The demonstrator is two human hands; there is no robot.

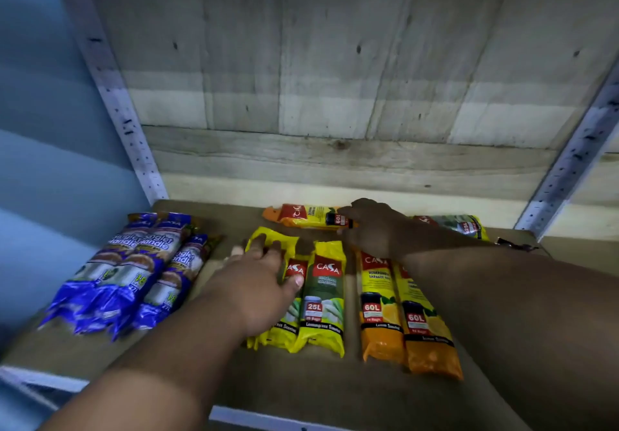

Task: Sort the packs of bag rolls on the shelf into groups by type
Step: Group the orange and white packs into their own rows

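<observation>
Three blue singlet-handle packs (134, 273) lie grouped at the shelf's left. Two yellow 25L packs (323, 296) lie side by side in the middle; my left hand (258, 283) rests flat on the left one, fingers spread. Two orange 60L packs (382, 313) lie to their right, partly under my right forearm. At the back, a single orange 60L pack (301, 216) lies crosswise, and my right hand (375, 229) closes on its right end. A yellow-green pack (465, 224) lies behind my right arm, mostly hidden.
The packs lie on a brown shelf board (301, 387) with a pale front rail. Wooden planks (335, 162) form the back wall. Perforated metal uprights (134, 129) stand at both sides. A blue wall is at the left.
</observation>
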